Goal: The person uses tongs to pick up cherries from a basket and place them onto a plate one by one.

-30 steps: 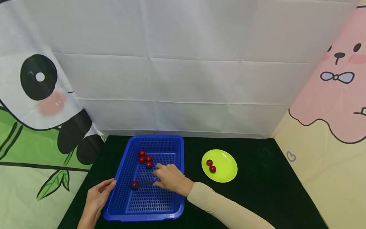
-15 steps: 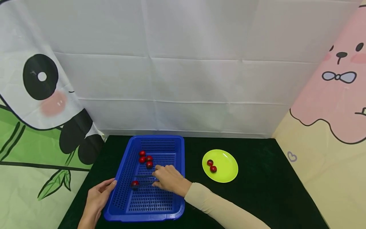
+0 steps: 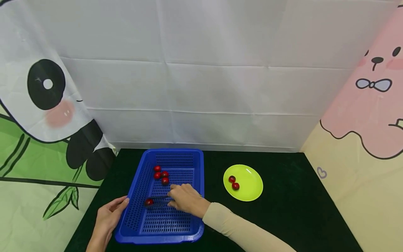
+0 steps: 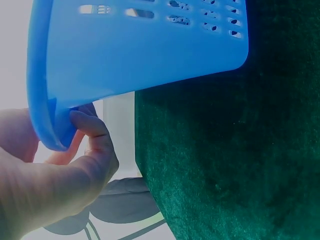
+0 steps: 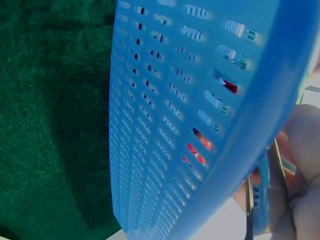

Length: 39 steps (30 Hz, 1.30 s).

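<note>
White cloth (image 3: 204, 87) forms the rear backdrop, folded in horizontal creases; a panda print (image 3: 47, 84) hangs at left and a pink figure (image 3: 371, 112) at right. Below lies a dark green tabletop (image 3: 289, 210), with its widest open stretch to the right of the plate. One blue basket (image 3: 158, 239), perforated, occupies the left half, its far rim at the table's back edge; a strip of green separates it from the plate. Two hands work well apart. At the basket's left rim, the left hand (image 3: 107, 217) has its thumb and fingers bent around the edge, gripping it. Crossing the right rim in a beige sleeve (image 3: 242, 227), the right hand (image 3: 186, 198) curls over the basket's interior, clasping one pair of tongs (image 5: 248, 212). One yellow-green plate (image 3: 248, 185) rests near the basket, with room on every side. The tongs' two arms stand apart and point leftward inside the basket. Smallest are the round red fruits, seven in all: four (image 3: 165, 181) cluster towards the basket's far half, a single fruit (image 3: 149, 202) lies at the tongs' tips, and two (image 3: 235, 186) sit together on the plate. Whether the tips press that single fruit cannot be told.
</note>
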### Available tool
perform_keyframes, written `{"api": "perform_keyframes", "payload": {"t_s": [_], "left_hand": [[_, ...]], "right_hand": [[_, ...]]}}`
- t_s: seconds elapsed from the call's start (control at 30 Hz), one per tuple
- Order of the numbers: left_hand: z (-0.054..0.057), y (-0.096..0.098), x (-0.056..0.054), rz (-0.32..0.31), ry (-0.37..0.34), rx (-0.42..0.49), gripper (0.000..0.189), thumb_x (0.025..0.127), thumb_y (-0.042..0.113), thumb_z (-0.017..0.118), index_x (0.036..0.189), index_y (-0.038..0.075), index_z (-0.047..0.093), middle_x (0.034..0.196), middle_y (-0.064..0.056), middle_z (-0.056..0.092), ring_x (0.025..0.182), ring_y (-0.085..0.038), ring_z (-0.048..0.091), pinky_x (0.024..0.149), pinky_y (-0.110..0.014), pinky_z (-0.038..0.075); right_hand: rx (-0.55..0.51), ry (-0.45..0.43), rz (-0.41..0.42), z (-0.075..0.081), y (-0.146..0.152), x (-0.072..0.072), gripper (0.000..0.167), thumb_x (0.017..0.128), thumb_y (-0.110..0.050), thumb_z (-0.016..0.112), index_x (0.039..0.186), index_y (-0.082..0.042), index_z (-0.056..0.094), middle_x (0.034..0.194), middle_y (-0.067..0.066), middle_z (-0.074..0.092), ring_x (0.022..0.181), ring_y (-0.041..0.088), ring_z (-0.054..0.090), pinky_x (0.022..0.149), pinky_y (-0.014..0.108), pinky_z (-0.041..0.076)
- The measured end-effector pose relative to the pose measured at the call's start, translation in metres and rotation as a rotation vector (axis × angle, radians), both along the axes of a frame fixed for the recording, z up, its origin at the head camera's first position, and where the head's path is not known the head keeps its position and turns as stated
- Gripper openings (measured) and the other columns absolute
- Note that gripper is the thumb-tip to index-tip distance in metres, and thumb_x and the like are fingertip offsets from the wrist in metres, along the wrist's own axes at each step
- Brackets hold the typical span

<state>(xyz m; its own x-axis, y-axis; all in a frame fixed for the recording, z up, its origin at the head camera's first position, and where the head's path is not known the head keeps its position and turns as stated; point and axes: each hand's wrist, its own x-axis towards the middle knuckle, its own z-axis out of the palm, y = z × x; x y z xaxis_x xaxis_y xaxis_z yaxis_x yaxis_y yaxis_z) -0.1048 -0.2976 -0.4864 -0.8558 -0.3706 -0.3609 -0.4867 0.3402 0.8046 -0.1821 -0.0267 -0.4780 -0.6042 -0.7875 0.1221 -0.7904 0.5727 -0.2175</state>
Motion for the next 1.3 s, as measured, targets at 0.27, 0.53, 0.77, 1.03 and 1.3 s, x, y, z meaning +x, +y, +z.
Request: {"api": "perform_keyframes", "payload": {"t_s": [0.27,0.53,0.77,1.03,1.3], "left_hand": [[0.001,0.0,0.0,-0.005,-0.004,0.003,0.071,0.101,0.051,0.062,0.145,-0.004,0.052,0.133,-0.031,0.06,0.105,-0.03,0.068,0.082,-0.042,0.058],[0.001,0.0,-0.001,-0.013,-0.004,0.015,0.073,0.1,0.052,0.063,0.145,-0.004,0.052,0.134,-0.03,0.06,0.103,-0.027,0.068,0.081,-0.04,0.058],[-0.001,-0.002,-0.001,-0.005,-0.009,0.015,0.073,0.099,0.052,0.064,0.145,-0.003,0.053,0.131,-0.027,0.063,0.101,-0.022,0.068,0.078,-0.036,0.058],[-0.001,-0.002,-0.002,0.007,-0.033,0.009,0.077,0.098,0.056,0.064,0.146,-0.002,0.052,0.137,-0.029,0.058,0.113,-0.033,0.064,0.082,-0.038,0.055],[-0.001,-0.001,0.0,0.02,-0.03,-0.024,0.074,0.098,0.055,0.064,0.145,-0.002,0.054,0.13,-0.027,0.063,0.106,-0.029,0.066,0.078,-0.036,0.055]], "right_hand": [[0.006,0.003,0.006,0.0,0.001,0.0,0.029,0.095,-0.032,0.077,0.115,-0.011,0.08,0.09,-0.004,0.064,0.053,-0.002,0.043,0.046,0.009,0.032],[-0.016,0.026,0.001,0.002,0.008,-0.001,0.029,0.094,-0.032,0.078,0.113,-0.011,0.08,0.085,-0.004,0.061,0.053,-0.001,0.042,0.046,0.009,0.03],[-0.041,0.024,-0.015,0.004,0.017,-0.002,0.029,0.095,-0.031,0.077,0.115,-0.011,0.08,0.089,-0.002,0.065,0.054,-0.002,0.044,0.048,0.007,0.033],[-0.103,0.022,-0.033,0.009,0.029,0.0,0.029,0.095,-0.029,0.077,0.117,-0.01,0.079,0.095,0.0,0.069,0.057,-0.004,0.047,0.052,0.004,0.036],[-0.178,0.004,-0.046,0.008,0.043,0.002,0.029,0.095,-0.028,0.077,0.117,-0.008,0.078,0.099,0.002,0.071,0.057,-0.006,0.048,0.053,0.003,0.037]]}}
